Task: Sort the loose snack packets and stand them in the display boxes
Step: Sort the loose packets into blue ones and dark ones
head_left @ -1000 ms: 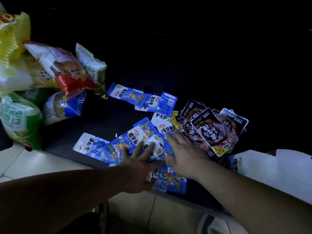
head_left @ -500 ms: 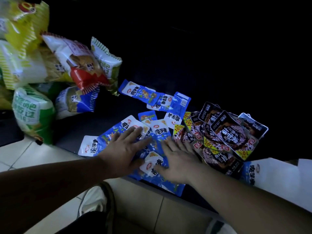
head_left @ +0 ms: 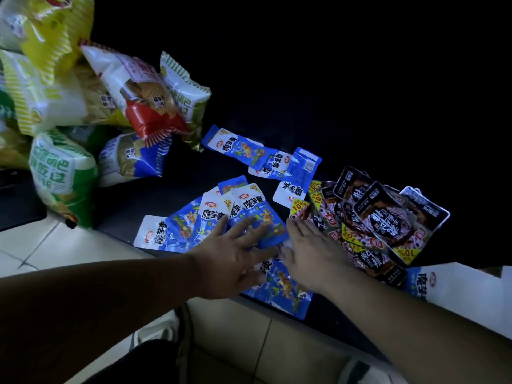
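Observation:
Several blue snack packets (head_left: 250, 210) lie scattered flat on a dark shelf (head_left: 177, 189), with more of them further back (head_left: 243, 148). A heap of black packets (head_left: 385, 217) with yellow 10% corners lies to their right. My left hand (head_left: 235, 256) rests flat with spread fingers on the near blue packets. Beside it, my right hand (head_left: 310, 250) lies flat at the border between the blue packets and the black heap. Neither hand grips a packet. A white and blue display box (head_left: 457, 289) shows at the right edge.
Large chip bags (head_left: 133, 92) in yellow, green, red and blue are piled at the left of the shelf. The shelf's front edge runs diagonally above a pale tiled floor (head_left: 235, 342). The back of the shelf is dark.
Both hands have slid forward over the blue packets, pushing several of them together into a tighter overlapping bunch. The camera has shifted, so the whole scene sits further right.

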Action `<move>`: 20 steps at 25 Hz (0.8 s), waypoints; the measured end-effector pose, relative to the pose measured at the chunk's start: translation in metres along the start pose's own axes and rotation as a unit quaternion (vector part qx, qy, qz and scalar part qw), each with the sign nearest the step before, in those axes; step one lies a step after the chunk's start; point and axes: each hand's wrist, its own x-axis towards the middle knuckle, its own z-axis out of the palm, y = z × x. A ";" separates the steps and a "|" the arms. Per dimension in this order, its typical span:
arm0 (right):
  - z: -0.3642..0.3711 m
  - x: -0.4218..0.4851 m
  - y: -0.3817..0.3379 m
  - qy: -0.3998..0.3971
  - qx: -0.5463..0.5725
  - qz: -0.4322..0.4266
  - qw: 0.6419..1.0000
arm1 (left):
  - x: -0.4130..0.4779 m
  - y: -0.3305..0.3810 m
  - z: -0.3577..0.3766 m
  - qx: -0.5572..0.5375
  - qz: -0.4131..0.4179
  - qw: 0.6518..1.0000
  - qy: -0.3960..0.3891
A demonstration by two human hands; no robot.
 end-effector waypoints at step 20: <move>0.036 -0.010 -0.090 0.010 0.145 -0.098 0.984 | -0.060 -0.044 0.008 -0.194 -0.272 0.943 -0.006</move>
